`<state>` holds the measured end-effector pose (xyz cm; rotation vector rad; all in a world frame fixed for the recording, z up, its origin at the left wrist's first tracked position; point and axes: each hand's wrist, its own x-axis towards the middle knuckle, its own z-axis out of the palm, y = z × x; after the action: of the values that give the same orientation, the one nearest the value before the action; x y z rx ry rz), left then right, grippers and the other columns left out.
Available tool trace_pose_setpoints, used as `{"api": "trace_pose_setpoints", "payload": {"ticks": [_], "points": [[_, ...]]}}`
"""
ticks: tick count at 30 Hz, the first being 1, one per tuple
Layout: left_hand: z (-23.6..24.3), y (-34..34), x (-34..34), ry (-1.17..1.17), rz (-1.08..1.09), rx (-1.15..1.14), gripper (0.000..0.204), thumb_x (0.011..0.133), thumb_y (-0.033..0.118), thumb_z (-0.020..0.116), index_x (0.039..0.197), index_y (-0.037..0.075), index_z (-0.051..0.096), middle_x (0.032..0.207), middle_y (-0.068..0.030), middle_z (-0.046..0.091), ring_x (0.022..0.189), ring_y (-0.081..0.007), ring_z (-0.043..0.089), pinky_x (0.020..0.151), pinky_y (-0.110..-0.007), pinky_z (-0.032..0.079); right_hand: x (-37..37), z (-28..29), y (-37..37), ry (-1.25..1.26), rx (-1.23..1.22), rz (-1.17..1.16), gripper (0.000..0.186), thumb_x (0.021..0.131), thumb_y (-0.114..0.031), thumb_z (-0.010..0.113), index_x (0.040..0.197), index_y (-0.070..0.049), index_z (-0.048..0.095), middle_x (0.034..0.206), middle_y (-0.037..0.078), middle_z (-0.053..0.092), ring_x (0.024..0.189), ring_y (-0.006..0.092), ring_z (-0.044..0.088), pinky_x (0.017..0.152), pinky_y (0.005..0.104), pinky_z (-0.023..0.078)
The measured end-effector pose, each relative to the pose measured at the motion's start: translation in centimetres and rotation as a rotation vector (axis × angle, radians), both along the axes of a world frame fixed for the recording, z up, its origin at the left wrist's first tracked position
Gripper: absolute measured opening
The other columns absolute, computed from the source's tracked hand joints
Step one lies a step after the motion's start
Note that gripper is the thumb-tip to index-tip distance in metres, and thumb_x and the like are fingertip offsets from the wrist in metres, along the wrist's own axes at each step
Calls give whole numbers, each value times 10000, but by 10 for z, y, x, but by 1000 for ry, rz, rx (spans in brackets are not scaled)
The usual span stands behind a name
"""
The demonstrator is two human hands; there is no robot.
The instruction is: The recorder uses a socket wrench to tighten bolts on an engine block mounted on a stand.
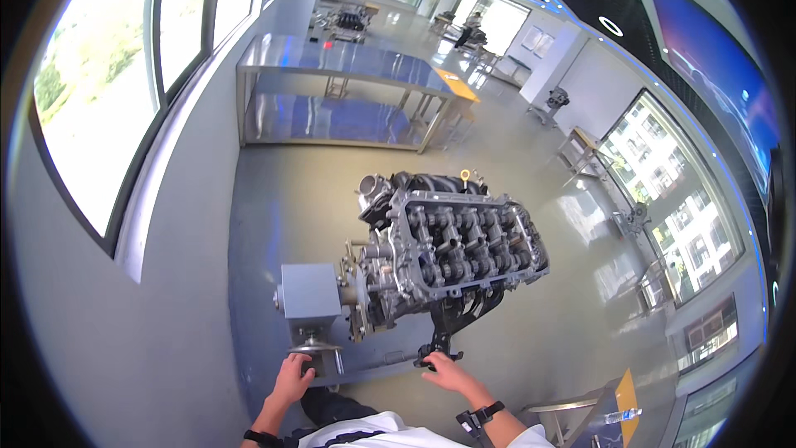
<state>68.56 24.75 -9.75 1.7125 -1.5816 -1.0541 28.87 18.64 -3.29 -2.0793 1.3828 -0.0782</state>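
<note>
A bare car engine [473,245] is mounted on a stand in front of me, its top uncovered so that camshafts show in the metal head. At its near side hangs a black exhaust manifold [468,309]. My right hand [450,373] is nearest the manifold's lower end, thumb and fingers apart; I cannot tell whether it touches. On the left, a grey gearbox housing [311,290] joins the engine, with a metal handwheel [326,348] below it. My left hand [292,377] is beside the handwheel's rim, fingers loosely spread; contact is unclear.
A steel workbench [340,60] with a lower shelf stands beyond the engine. Windows and a grey wall [186,315] run along my left. At the lower right are a yellow-edged table [626,402] and a water bottle [623,416]. More engines on stands are farther off.
</note>
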Motion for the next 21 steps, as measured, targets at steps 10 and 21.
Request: {"api": "trace_pose_setpoints", "payload": {"ticks": [10, 21], "points": [[49, -149, -6, -77, -104, -406, 544, 745, 90, 629, 1242, 9, 424, 1312, -239, 396, 1199, -429, 400, 1014, -471, 357, 156, -18, -24, 25, 72, 26, 464, 854, -305, 602, 1195, -3, 509, 1257, 180, 493, 1125, 365, 514, 937, 434, 433], [-24, -267, 16, -520, -545, -435, 534, 861, 300, 555, 1316, 58, 416, 1398, -179, 372, 1306, -338, 340, 1052, -501, 277, 167, -96, 86, -46, 538, -666, 333, 791, -310, 643, 964, -27, 621, 859, 185, 660, 823, 371, 629, 740, 439, 502]]}}
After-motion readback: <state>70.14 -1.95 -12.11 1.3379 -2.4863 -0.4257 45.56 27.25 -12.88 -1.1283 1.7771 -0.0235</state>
